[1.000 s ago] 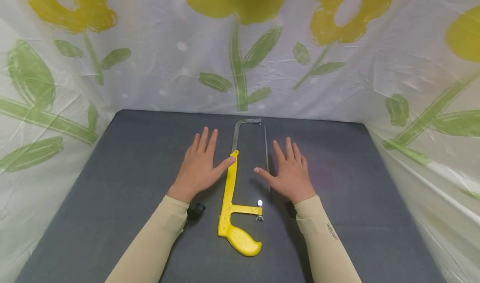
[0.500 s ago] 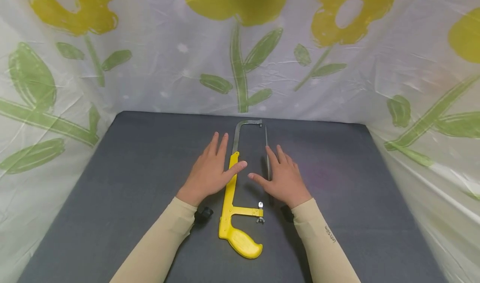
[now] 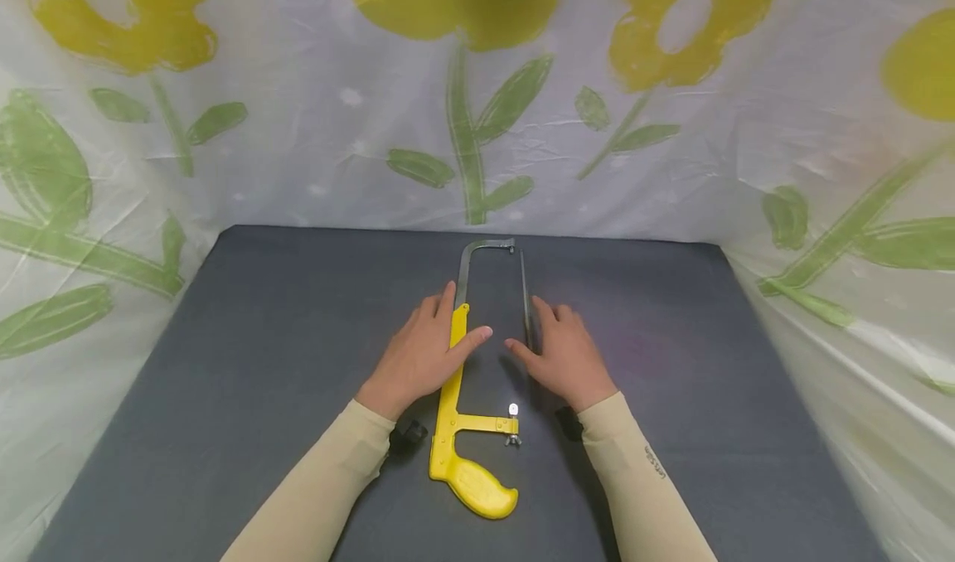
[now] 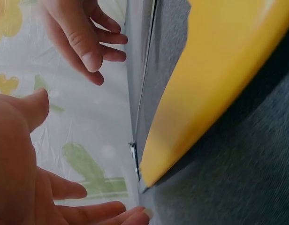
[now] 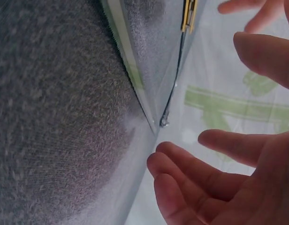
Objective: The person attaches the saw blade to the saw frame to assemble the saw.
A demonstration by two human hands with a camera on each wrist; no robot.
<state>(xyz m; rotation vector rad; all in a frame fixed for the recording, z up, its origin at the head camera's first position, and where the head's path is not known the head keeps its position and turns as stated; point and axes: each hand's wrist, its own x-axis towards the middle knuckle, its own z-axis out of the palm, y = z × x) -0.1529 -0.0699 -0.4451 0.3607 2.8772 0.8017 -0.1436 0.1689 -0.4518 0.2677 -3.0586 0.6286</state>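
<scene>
Hacksaw [image 3: 455,396] lies flat at centre of dark grey table [image 3: 261,363], handle end toward the person, bow end toward the back. Yellow grip [image 3: 477,487] nearest the viewer; yellow frame bar runs away from it, then turns to bare metal and bends across at far end [image 3: 488,245]. Wing nut [image 3: 512,439] sits at the near crossbar, w/ small white tag just above it.

Loose blade [image 3: 525,297]: thin grey strip lying on the table parallel to the frame bar, just right of it. Far tip near the metal bend; cannot tell if hooked on there. Near end hidden by right hand.

Left hand [image 3: 421,355]: palm down, fingers straight and relaxed, over the yellow bar; thumb reaches across it to the right side. No curl round anything, grasping nothing. Left wrist view shows yellow bar [image 4: 215,79] close up, metal part beyond, fingers spread loose.

Right hand [image 3: 563,353]: palm down just right of the blade, fingers loosely extended, index and thumb closest to it. Contact w/ blade – cannot tell. Right wrist view: blade's toothed edge [image 5: 130,79] runs along the table, fingers [image 5: 191,173] slack, holding nothing.

2 beige sleeves; black wrist mounts [image 3: 406,436] under each forearm. Plastic sheeting w/ yellow flowers & green leaves [image 3: 477,89] walls the table on 3 sides.
</scene>
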